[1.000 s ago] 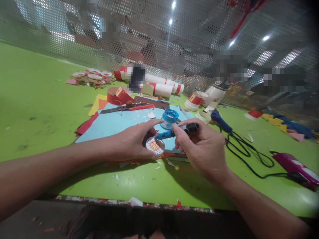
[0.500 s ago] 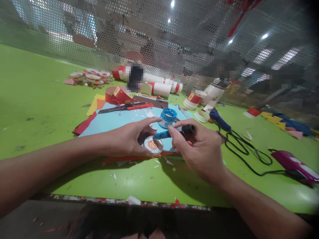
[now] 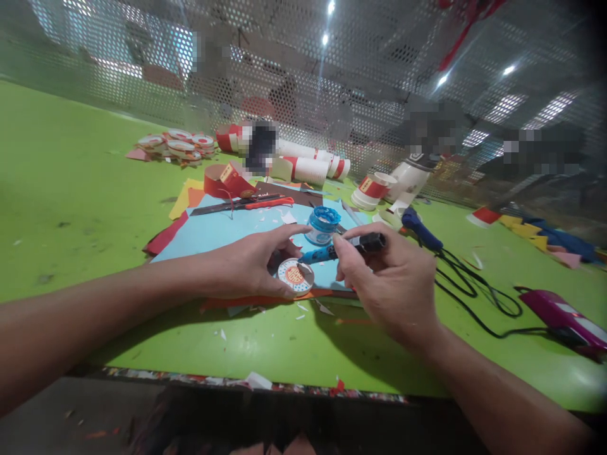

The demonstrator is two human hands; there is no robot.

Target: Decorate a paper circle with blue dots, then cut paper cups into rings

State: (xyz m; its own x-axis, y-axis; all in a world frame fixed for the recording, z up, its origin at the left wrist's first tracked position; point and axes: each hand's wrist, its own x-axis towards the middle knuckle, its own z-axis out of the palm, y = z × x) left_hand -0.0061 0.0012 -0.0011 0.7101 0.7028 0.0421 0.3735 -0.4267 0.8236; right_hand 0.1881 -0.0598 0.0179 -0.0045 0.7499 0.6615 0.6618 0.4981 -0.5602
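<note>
1. Left hand (image 3: 251, 265): curled around the left side of the disc (image 3: 294, 276), thumb at the near rim, fingers bent behind. Holding it by the edge.
2. Right hand (image 3: 398, 278): closed on the pen (image 3: 327, 253), thumb and fingers around the barrel. Black end points up-right, blue end points down-left at the disc. Tip is at the disc's upper part; can't tell if it touches.
3. Disc: between the hands, near edge of the blue paper (image 3: 222, 237). Pale face, orange pattern in the middle, small blue marks around it. Exact support underneath is hidden.
4. Jar (image 3: 323, 226): open, blue smears on the rim, on the paper just beyond the pen.
5. Scissors (image 3: 270, 202): orange-red handles, lying across the far part of the paper. Red band (image 3: 227, 182) just behind.
6. Disc pile (image 3: 177, 148): far left on the green table (image 3: 171, 354). White-and-red tubes (image 3: 308, 169) lie farther back, center.
7. Right side: blue-handled tool (image 3: 422, 229), black cable (image 3: 469, 294), magenta device (image 3: 564, 319).
8. Paper bits (image 3: 258, 380) along the near table edge.
</note>
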